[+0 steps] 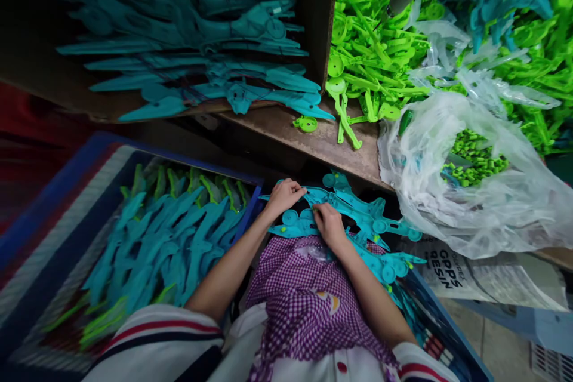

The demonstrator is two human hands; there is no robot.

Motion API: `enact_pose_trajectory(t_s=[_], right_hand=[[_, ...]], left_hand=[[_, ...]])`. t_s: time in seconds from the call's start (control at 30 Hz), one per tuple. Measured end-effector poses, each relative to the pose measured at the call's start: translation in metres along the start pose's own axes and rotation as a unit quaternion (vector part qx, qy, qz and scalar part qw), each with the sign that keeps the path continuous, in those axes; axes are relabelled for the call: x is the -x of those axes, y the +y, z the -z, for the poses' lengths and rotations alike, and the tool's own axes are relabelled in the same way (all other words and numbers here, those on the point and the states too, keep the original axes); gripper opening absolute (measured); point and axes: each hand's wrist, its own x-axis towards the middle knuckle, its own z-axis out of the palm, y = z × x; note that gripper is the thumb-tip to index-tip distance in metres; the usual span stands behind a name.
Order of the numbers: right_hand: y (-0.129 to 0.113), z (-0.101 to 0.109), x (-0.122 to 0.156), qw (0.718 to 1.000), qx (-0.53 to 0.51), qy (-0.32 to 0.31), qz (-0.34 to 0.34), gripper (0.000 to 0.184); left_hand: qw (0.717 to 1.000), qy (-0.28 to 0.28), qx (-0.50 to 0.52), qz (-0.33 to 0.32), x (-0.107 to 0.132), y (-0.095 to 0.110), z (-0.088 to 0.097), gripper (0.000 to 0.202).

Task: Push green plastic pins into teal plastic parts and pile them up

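Left hand [286, 198] out front, fingertips pinched together on turquoise plastic part [347, 204], right there above purple checked apron [286, 286]. Right hand [330, 224] just beside, fingers curled down among same cluster; gripping or merely touching, cannot tell. Ahead left, cardboard box [330, 24] with stacked turquoise pieces [192, 30]. Ahead right, lime-green plastic pieces [380, 59] heaped on bench [324, 146], clear plastic bag [425, 206] close by, green bits [477, 161] inside.

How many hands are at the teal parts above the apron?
2: the left hand, and the right hand beside it, closer to the body, both at the teal parts. No other hand shows.
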Motion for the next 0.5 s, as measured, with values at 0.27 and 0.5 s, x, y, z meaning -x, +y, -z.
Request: enact_pose_trajectory(t_s=[0.27,0.5], right_hand=[[-0.003,0.002,-0.004,0.999,-0.009,-0.019,-0.029,0.023],[-0.014,0.009,0.009,1.000,0.005,-0.027,-0.001,0.029]], left_hand=[[1.000,0.016,-0.008,0.007,0.003,0.002,-0.004,0.026],[1.000,0.009,0.002,0.010,0.007,0.005,0.002,0.027]])
